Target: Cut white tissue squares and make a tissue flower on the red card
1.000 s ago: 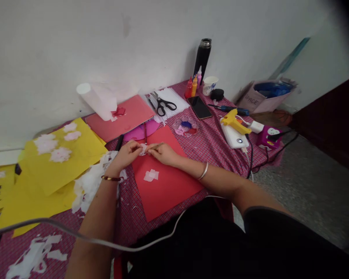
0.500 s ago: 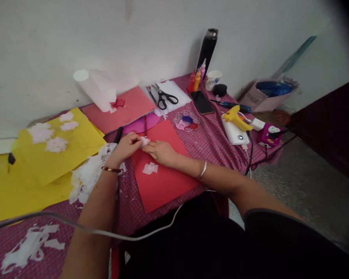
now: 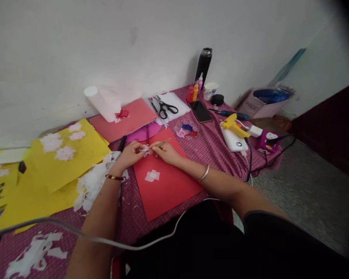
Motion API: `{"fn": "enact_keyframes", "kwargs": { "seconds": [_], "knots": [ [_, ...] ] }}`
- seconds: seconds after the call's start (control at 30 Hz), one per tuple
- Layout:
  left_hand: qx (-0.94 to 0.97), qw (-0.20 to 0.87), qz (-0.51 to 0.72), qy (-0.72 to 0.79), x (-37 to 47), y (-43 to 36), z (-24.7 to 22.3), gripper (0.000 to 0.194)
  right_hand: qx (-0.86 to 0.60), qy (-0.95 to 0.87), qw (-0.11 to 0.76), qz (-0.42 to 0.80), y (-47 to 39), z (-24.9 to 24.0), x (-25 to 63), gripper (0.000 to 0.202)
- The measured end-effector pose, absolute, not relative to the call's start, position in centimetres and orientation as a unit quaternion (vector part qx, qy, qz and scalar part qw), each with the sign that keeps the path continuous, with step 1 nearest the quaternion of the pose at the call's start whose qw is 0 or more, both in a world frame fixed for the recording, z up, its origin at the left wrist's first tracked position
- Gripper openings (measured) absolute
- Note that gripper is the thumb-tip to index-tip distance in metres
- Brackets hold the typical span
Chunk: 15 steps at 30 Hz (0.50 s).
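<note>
My left hand is closed at the fingertips on a small pale pink paper flower, low over the upper part of a red paper sheet. My right hand pinches a thin tan wooden stick, one end slanting up to the right and the other meeting the flower. Whether that lower end is a bristle tip is too small to tell. Below the hands, pale pink paper pieces lie overlapped on the red sheet. A slim dark stick lies just beyond the flower.
White paper scraps lie left of the red sheet. Yellow sheets bear pink paper flowers. Behind are scissors, a paint palette and a phone. A yellow glue gun rests on a power bank at right. A white cable crosses in front.
My right hand has gone from fingering the flower to holding the tan stick against it. My left hand still grips the flower. The whole view has shifted slightly.
</note>
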<state>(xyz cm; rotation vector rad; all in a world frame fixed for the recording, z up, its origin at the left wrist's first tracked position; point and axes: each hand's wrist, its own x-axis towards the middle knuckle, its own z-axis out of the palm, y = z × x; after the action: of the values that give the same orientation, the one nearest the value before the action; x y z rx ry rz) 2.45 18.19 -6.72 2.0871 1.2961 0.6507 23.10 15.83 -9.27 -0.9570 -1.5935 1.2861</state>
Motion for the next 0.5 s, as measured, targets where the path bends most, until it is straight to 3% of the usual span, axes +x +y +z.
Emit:
{"fn": "enact_keyframes", "kwargs": {
  "seconds": [0.1,0.3,0.5],
  "knots": [
    [0.792,0.277,0.239,0.489,2.56,18.17,-6.58,0.011,-0.389,-0.591,0.452,0.543,15.83,-9.03,23.17,0.025],
    [0.793,0.271,0.241,0.490,2.85,18.11,-6.26,0.007,-0.378,-0.669,0.403,0.497,15.38,-8.79,23.06,0.028],
    [0.794,0.305,0.247,0.465,2.47,18.16,-6.17,0.028,-0.392,-0.688,0.390,0.471,15.62,-8.71,22.94,0.028]
  ]
}}
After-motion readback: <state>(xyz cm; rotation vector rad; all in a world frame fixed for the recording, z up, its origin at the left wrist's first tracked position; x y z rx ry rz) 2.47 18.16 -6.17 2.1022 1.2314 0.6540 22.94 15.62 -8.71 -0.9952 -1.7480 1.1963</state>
